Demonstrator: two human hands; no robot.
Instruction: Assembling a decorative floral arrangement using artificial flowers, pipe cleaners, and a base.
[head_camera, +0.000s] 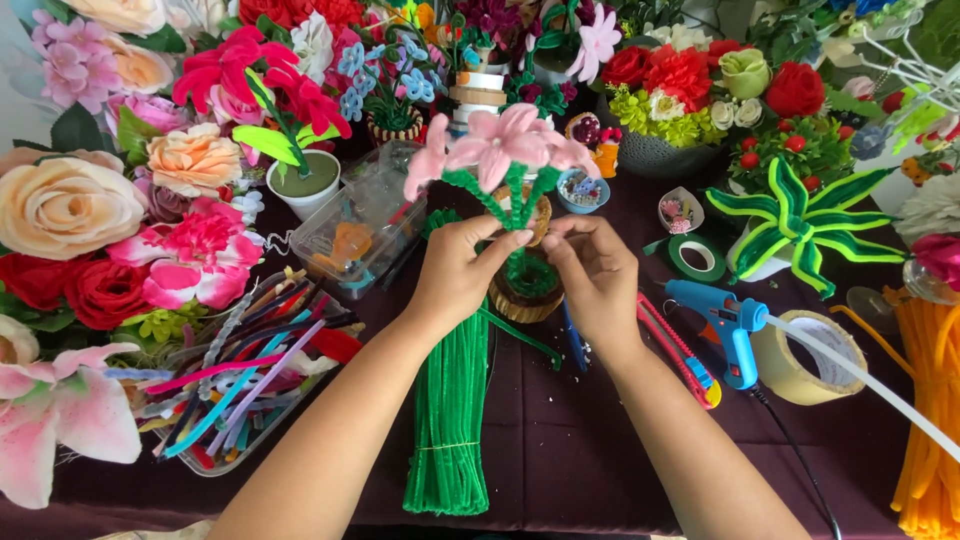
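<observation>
Pink pipe-cleaner flowers (497, 147) on green fuzzy stems stand in a small woven pot (524, 298) at the table's middle. My left hand (460, 272) pinches the green stems just below the blossoms, thumb and fingers closed on them. Opposite it, my right hand (593, 275) grips the stems and the pot's green top from the right. A bundle of green pipe cleaners (450, 410) lies under my left wrist, running toward the front edge.
A blue glue gun (728, 325) with a white glue stick, a red utility knife (680, 352), green floral tape (697, 257) and beige tape roll (808, 357) lie right. A clear tray of mixed pipe cleaners (235, 375) sits left. Artificial flowers ring the dark cloth.
</observation>
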